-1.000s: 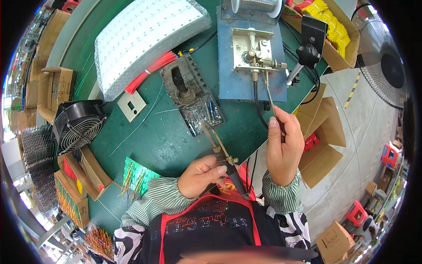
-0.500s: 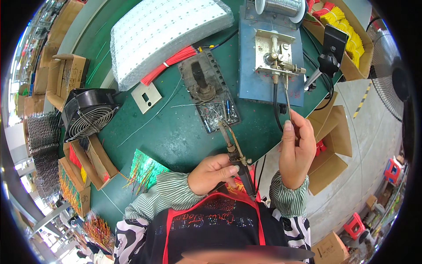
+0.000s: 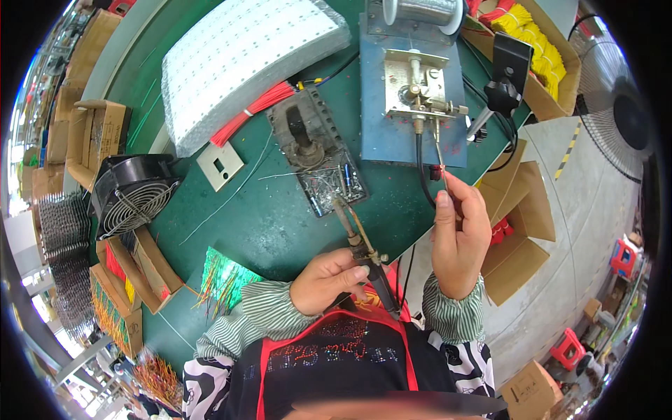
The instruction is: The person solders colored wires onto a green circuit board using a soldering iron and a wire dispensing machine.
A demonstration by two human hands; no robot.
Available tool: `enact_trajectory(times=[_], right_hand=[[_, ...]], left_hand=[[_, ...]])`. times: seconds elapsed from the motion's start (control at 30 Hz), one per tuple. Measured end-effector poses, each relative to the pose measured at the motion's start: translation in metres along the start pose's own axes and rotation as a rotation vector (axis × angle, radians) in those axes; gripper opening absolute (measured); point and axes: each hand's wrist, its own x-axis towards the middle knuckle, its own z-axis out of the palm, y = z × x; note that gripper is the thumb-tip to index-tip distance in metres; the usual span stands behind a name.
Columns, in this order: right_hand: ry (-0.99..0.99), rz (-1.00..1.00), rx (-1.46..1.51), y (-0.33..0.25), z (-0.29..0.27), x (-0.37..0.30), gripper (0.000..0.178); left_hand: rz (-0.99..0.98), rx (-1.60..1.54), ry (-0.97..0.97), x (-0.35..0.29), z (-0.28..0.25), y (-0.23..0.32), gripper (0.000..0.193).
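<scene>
My left hand [image 3: 325, 281] is closed around the soldering iron [image 3: 374, 269], thumb on its dark handle. A thin brass-coloured tube runs along the iron, and its tip points up and away beside the dark iron stand [image 3: 302, 140]. Out past the table's right edge, my right hand [image 3: 458, 234] pinches the lower end of a thin metal rod [image 3: 439, 143]. The rod comes down from the solder wire feeder [image 3: 415, 84] on a blue base plate. A small red glow shows on the fingertips and on the small black knob beside them.
A solder spool [image 3: 423, 10] tops the feeder. Bubble-wrapped white sheets [image 3: 245, 63], a red wire bundle [image 3: 252, 112], a square metal plate [image 3: 220, 166] and a black fan [image 3: 136, 192] lie leftward. Wires rest on green film [image 3: 224, 280]. Cartons [image 3: 518, 238] stand right.
The whole picture has shifted a little to the left. Both hands keep their grips. A red glow now shows at my right fingertips and the black knob.
</scene>
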Motion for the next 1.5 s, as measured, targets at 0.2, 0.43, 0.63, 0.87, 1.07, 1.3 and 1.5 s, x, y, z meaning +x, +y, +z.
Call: enact_trajectory(times=[0.2, 0.43, 0.63, 0.87, 1.07, 1.3, 1.5], right_hand=[[0.005, -0.013, -0.022, -0.002, -0.002, 0.001, 0.018], [-0.002, -0.051, -0.056, -0.002, -0.004, 0.003, 0.018], [0.002, -0.035, -0.022, -0.001, -0.003, 0.002, 0.018], [0.001, -0.05, -0.045, -0.002, -0.004, 0.003, 0.018], [-0.009, -0.051, -0.055, -0.002, -0.004, 0.003, 0.018], [0.001, -0.021, -0.025, -0.002, -0.003, 0.001, 0.017], [0.01, -0.007, -0.003, -0.001, -0.002, 0.001, 0.017]], left_hand=[[0.01, 0.015, 0.015, 0.0, 0.001, 0.0, 0.029], [-0.017, -0.019, 0.031, 0.001, -0.007, -0.01, 0.029], [0.016, -0.025, -0.005, 0.001, -0.001, -0.002, 0.028], [0.013, -0.051, -0.011, 0.001, -0.003, -0.004, 0.028], [0.007, -0.01, 0.007, 0.001, 0.0, 0.0, 0.028], [0.01, -0.041, 0.01, 0.0, -0.009, -0.012, 0.028], [0.015, -0.023, 0.007, 0.001, -0.005, -0.007, 0.028]])
